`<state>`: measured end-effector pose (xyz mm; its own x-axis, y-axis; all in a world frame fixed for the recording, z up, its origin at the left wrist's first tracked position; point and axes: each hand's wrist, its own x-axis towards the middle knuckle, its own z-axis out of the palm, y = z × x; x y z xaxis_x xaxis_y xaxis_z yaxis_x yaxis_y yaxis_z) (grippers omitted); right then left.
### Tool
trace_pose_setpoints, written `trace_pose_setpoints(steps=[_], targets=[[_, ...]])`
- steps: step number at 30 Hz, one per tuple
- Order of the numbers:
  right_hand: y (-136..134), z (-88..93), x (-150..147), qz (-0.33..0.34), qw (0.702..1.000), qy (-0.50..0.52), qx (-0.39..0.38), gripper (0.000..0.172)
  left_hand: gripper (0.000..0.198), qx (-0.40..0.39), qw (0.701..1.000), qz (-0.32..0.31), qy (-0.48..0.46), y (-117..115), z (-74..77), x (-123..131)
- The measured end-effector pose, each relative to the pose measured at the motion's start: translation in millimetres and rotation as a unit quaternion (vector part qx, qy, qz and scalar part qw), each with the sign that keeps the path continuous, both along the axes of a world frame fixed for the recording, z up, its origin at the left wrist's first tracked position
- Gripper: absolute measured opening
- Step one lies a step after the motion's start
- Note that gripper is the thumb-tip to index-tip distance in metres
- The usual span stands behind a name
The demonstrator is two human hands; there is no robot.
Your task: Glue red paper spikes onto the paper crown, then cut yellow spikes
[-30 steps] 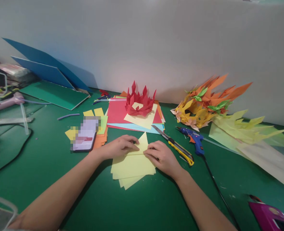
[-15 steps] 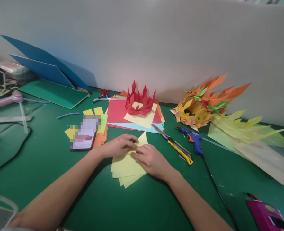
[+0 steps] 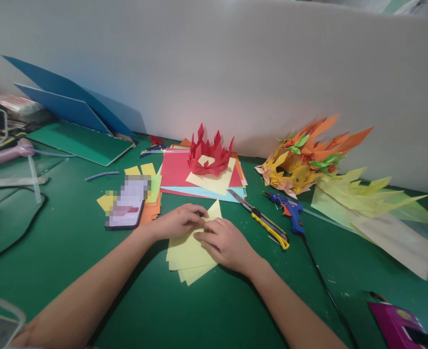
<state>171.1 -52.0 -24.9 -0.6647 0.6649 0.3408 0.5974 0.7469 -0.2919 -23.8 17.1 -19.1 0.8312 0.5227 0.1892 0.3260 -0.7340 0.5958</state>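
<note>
Several pale yellow paper sheets (image 3: 188,257) lie loosely stacked in front of me, with a pointed corner sticking up beyond my fingers. My left hand (image 3: 183,220) is closed, its bent fingers gripping the paper near its upper part. Close against it, my right hand (image 3: 228,242) is closed on the same paper, fingertips pressed together. The fingers partly cover the spot they work on. Just beyond, a red paper crown (image 3: 211,157) stands on a pile of coloured sheets (image 3: 174,167).
On the right are a yellow utility knife (image 3: 270,230), a blue glue gun (image 3: 290,208) with a black cord, and orange and yellow paper crowns (image 3: 290,169). Left of my hands lies a phone (image 3: 129,203). A pink glue gun (image 3: 12,151) and blue boards (image 3: 68,106) sit farther left.
Both hands stay on the yellow paper; my right hand has shifted very slightly left. The camera view has moved a little.
</note>
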Motion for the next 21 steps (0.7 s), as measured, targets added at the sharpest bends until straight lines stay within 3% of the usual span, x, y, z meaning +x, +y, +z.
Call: trace_pose_setpoints(steps=[9, 21], targets=[[-6.6, 6.7, 37.5, -0.055, 0.996, 0.062, -0.023, 0.027, 0.021, -0.005, 0.999, 0.023, 0.042, -3.8, 5.2, 0.1], [-20.0, -4.3, 51.9, -0.112, 0.991, 0.076, 0.000, 0.026, 0.022, -0.017, 0.998, 0.028, 0.060, -6.9, 7.5, -1.0]])
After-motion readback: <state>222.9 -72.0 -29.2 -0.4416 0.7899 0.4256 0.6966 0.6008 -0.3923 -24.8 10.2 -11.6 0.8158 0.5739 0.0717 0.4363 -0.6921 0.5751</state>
